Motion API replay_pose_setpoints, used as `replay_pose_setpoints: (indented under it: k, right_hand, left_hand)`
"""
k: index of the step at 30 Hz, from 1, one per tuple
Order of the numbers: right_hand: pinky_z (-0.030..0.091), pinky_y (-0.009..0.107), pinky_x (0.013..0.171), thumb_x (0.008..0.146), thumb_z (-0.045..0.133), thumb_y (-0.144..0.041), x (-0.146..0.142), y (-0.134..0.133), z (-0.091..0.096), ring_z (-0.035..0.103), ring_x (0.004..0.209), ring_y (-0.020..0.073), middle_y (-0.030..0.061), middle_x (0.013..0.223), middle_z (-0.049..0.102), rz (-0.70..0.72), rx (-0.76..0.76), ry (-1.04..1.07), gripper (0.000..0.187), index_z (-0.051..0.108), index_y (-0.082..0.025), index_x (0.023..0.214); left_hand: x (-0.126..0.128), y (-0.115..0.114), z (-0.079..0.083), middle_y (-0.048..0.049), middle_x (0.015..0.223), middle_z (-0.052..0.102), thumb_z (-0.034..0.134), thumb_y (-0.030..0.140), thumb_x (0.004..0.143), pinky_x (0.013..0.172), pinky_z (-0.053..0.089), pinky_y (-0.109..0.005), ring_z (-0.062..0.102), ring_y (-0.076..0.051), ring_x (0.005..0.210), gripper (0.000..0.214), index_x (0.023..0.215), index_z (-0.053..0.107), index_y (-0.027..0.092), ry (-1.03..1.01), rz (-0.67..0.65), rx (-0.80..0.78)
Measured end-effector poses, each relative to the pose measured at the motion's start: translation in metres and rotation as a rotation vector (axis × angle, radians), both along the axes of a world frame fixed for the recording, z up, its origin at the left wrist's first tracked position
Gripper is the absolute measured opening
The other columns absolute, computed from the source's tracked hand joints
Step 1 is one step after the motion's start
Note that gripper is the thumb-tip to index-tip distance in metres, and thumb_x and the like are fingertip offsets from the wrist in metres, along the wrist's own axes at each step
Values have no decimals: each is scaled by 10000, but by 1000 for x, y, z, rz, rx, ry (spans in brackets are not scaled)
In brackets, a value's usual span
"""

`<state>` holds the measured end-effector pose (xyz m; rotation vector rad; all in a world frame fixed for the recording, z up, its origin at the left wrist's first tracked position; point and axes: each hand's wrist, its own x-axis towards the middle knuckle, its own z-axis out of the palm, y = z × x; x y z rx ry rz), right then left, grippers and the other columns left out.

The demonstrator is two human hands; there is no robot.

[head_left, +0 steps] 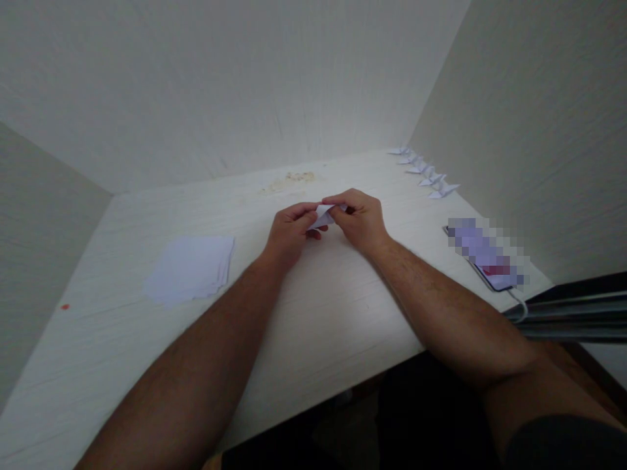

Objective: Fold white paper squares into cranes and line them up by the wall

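A small folded piece of white paper (322, 216) is held between both hands over the middle of the table. My left hand (292, 234) pinches its left side, thumb on the near face and fingers behind. At the right side, my right hand (360, 219) grips the paper with thumb and bent fingers, covering part of it. The exact shape of the folds is too small and too hidden to tell. Left of my hands lies a loose stack of white paper sheets (196, 264), its edges uneven.
Several folded white paper cranes (443, 189) stand in a row at the table's back right. A phone (482, 254) with a white cable (522, 307) lies near the right edge. Walls enclose the white table (323, 352) at back and sides. Beige marks (294, 179) spot its far part.
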<state>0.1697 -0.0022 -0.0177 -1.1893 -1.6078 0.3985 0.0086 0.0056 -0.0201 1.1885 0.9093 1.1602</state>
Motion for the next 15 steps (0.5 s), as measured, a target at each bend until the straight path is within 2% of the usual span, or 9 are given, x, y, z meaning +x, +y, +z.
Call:
replay_pose_setpoints:
  k: [12,15]
  right_hand:
    - [555,279,666,870,559,-168,2,0,-3,676,743,133,19,864,755,24,-20,91,294,810,-256,994]
    - [536,255,624,854,559,-174,2,1,-3,659,674,116,5,784,742,21,-16,159,276,806,-237,961]
  left_hand:
    - [1,0,2,-45,794,728,668,210,758,488,473,-232,656,-138,617,196,921,773,181,-6,24,-45]
    - [1,-1,4,-46,805,729,655,198,769,485,472,-220,656,-131,621,190,920,767,174,8,31,-43]
